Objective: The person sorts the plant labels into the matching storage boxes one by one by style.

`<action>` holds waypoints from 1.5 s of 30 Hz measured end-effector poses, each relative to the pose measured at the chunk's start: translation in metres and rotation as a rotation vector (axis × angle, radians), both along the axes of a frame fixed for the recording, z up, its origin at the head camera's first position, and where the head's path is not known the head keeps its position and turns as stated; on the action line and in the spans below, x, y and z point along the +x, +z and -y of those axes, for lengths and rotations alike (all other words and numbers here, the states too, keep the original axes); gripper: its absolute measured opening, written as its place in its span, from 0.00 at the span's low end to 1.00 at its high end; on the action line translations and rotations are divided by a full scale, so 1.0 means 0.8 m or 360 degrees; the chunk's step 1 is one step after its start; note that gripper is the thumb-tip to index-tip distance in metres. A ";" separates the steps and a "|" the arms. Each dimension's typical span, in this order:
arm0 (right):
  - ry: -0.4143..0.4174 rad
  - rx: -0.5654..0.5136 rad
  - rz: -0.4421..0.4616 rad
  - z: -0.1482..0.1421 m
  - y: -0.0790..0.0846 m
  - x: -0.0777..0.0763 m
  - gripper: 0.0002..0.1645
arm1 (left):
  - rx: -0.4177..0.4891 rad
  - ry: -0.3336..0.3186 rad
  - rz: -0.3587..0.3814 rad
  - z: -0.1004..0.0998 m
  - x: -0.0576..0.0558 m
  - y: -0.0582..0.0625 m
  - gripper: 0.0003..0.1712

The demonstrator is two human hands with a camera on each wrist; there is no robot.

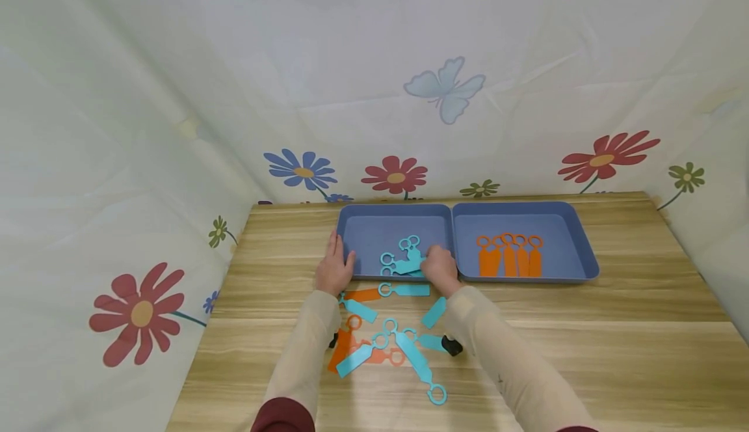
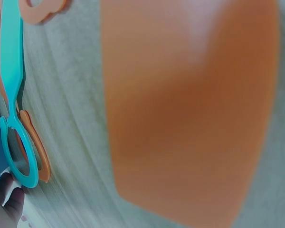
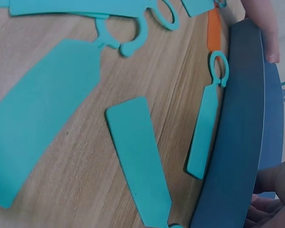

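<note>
My left hand (image 1: pixel 335 269) rests along the left wall of the left blue tray (image 1: pixel 363 230), its fingers straight. Inside that tray, at the front right, my right hand (image 1: pixel 440 266) has curled fingers at the wide end of a teal ring tag (image 1: pixel 406 267). It appears to pinch that tag, though the fingertips are partly hidden. More teal tags with ring ends lie overlapped beside it. In the right wrist view, the curled right hand (image 3: pixel 275 197) shows behind the tray wall, and part of the left hand (image 3: pixel 262 28) touches the far end.
A second blue tray (image 1: pixel 556 237) adjoins on the right, with several orange ring tags (image 1: pixel 510 259) lined up in it. Loose teal tags (image 1: pixel 413 354) and orange tags (image 1: pixel 342 347) lie scattered on the wooden table (image 1: pixel 632 328) between my forearms. A printed curtain hangs behind.
</note>
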State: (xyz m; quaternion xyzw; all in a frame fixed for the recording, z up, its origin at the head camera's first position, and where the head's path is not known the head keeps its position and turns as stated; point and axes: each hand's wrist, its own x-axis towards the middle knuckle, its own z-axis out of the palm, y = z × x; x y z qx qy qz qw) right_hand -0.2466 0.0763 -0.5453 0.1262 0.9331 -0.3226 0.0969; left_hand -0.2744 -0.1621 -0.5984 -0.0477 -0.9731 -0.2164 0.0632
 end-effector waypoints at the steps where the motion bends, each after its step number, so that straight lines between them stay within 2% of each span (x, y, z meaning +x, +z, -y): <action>1: 0.0011 0.0017 0.0011 0.000 0.000 0.000 0.13 | 0.0007 0.0002 0.0002 0.000 0.000 0.000 0.34; 4: 0.0032 0.0054 0.0057 0.001 0.000 -0.001 0.20 | 0.0000 0.0006 0.0006 0.000 -0.001 -0.001 0.34; 9: 0.0055 0.0081 0.0078 0.001 0.000 0.001 0.18 | 0.0003 0.0014 0.0015 -0.001 0.000 -0.001 0.34; 14: 0.0095 0.0124 0.0022 -0.002 0.004 0.006 0.18 | -0.0003 0.0011 0.0033 -0.001 0.001 -0.001 0.35; 17: 0.0153 0.0108 -0.0084 -0.006 0.009 0.012 0.15 | -0.0010 0.0006 0.0039 0.000 0.002 0.000 0.35; 19: 0.0242 0.0089 -0.0186 -0.010 0.013 0.016 0.08 | -0.0017 0.0003 0.0043 0.000 0.003 0.001 0.35; 20: 0.0298 0.0065 -0.0239 -0.012 0.014 0.019 0.09 | -0.0018 0.0002 0.0043 0.000 0.003 0.002 0.35; 23: 0.0492 0.0051 -0.0439 -0.018 0.017 0.030 0.19 | -0.0014 -0.0002 0.0038 0.000 0.004 0.003 0.35; 29: 0.0885 0.0150 -0.0708 -0.032 0.009 0.051 0.24 | -0.0010 -0.0005 0.0019 0.002 0.003 -0.001 0.35; 33: 0.1074 0.0225 -0.0753 -0.037 0.001 0.067 0.29 | -0.0007 -0.0009 0.0011 0.002 0.003 -0.001 0.35; 39: 0.1356 0.0351 -0.0734 -0.043 -0.007 0.096 0.37 | -0.0017 -0.0005 0.0022 0.001 0.001 -0.001 0.35; 45: 0.1521 0.0515 -0.0739 -0.052 -0.020 0.119 0.43 | -0.0009 -0.0013 -0.0021 0.001 -0.001 -0.004 0.35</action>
